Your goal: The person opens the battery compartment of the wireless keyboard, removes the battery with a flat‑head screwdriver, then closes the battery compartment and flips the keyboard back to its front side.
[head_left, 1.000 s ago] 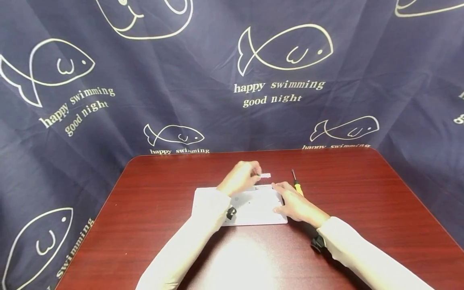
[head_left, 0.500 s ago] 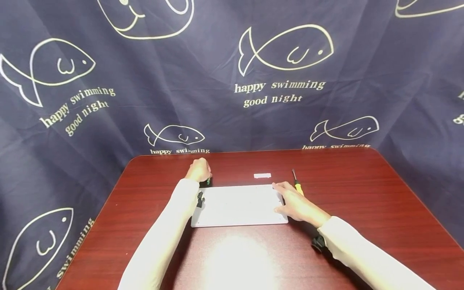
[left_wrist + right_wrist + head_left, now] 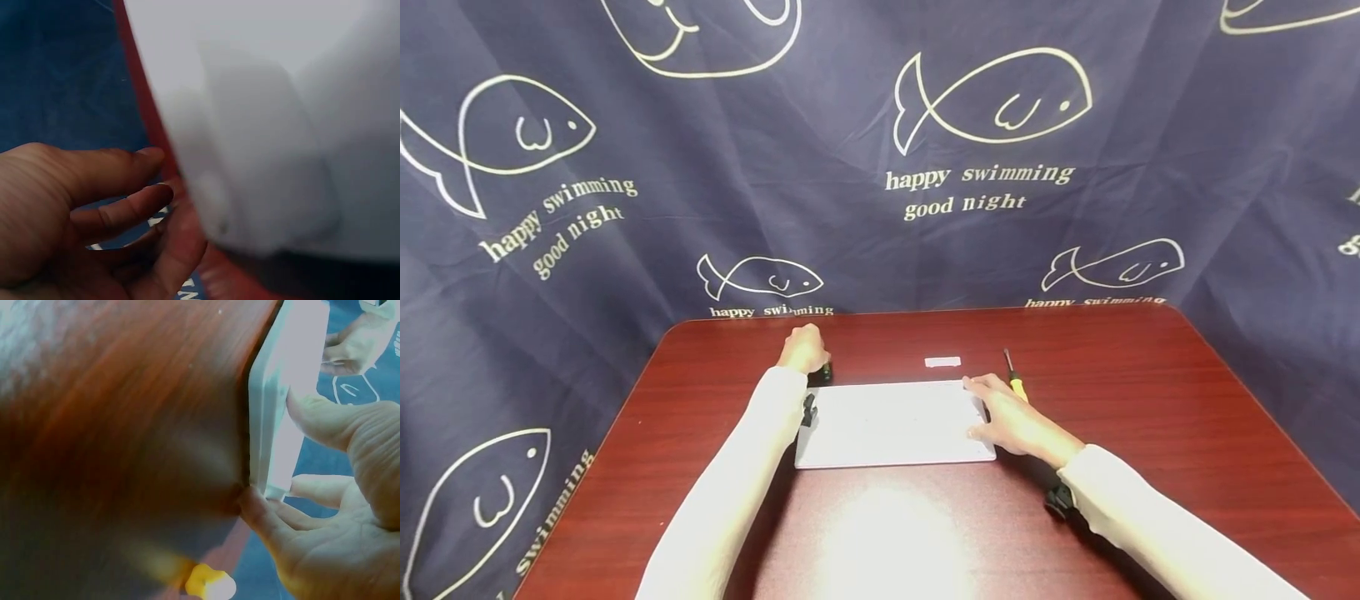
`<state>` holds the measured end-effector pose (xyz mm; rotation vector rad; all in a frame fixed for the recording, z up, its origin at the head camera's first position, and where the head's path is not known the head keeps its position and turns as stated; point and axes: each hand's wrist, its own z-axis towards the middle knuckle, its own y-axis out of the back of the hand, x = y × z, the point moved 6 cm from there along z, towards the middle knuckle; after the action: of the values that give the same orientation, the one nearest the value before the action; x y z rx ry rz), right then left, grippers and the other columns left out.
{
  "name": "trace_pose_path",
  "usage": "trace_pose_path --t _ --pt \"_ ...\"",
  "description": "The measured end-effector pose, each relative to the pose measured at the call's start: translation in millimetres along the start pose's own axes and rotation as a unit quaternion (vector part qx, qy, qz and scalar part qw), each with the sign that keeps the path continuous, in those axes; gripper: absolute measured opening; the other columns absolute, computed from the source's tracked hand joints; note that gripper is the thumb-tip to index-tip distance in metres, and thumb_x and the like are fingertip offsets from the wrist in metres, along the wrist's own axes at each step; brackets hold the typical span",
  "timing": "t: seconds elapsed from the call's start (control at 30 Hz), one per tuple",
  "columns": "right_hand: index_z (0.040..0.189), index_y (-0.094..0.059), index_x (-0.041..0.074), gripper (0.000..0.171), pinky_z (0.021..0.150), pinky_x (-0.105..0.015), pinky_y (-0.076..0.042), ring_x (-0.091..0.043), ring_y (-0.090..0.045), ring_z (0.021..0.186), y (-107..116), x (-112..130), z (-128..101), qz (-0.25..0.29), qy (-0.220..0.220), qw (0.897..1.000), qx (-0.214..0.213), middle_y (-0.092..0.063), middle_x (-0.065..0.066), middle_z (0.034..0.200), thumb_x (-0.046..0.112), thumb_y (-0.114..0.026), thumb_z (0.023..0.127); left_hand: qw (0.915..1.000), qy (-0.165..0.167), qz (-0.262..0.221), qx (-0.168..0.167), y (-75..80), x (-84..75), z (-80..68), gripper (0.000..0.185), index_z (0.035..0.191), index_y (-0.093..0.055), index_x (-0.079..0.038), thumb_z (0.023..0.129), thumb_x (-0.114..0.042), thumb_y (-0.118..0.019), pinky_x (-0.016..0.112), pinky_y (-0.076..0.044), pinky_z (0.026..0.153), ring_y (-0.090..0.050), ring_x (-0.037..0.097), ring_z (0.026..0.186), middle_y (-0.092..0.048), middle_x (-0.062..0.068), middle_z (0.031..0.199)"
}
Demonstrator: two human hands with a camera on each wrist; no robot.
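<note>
A white keyboard (image 3: 895, 425) lies underside up on the table, its back edge away from me. My right hand (image 3: 1011, 417) grips its right end; in the right wrist view the thumb lies on the flat face and the fingers are at the edge of the keyboard (image 3: 275, 412). My left hand (image 3: 805, 350) is beyond the keyboard's far left corner. The left wrist view shows its thumb and fingers (image 3: 119, 175) loosely bent, apart, with nothing seen between them. Beside this hand is a small dark green cylinder (image 3: 827, 372) that looks like a battery.
A small white strip-shaped cover (image 3: 942, 362) lies behind the keyboard. To its right is a screwdriver (image 3: 1013, 379) with a yellow handle, partly behind my right hand. The reddish-brown table (image 3: 1150, 433) ends at a dark blue curtain (image 3: 850, 225) with fish drawings.
My left hand has gone from the keyboard's back edge to beyond its far left corner, carrying the small green cylinder there. The right hand and keyboard stay put.
</note>
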<state>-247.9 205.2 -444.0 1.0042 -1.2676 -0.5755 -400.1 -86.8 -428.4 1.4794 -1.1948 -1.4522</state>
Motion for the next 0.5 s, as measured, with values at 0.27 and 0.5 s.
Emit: trace_pose_path --t 0.27,0.5 --pt "0.127 -0.057 0.0 0.061 0.093 -0.051 -0.048 -0.034 -0.059 0.11 10 -7 15 -0.004 0.014 1.0 -0.004 -0.059 -0.019 0.12 0.024 -0.08 0.076 0.9966 -0.074 -0.024 0.027 7.8 7.5 -33.0 0.036 0.113 -0.063 -0.008 0.084 -0.028 -0.07 0.046 -0.049 0.092 -0.064 0.034 0.105 -0.068 0.016 0.114" --pt "0.112 -0.064 -0.002 0.026 0.083 -0.045 -0.052 -0.027 -0.066 0.093 26 -5 52 0.01 0.03 0.999 -0.013 -0.07 -0.016 0.102 0.013 -0.061 0.092 0.9821 -0.171 -0.013 0.077 -1.6 16.9 -82.4 0.063 0.13 -0.054 -0.009 0.075 -0.029 -0.079 0.047 -0.046 0.097 -0.054 0.032 0.115 -0.055 0.015 0.123"
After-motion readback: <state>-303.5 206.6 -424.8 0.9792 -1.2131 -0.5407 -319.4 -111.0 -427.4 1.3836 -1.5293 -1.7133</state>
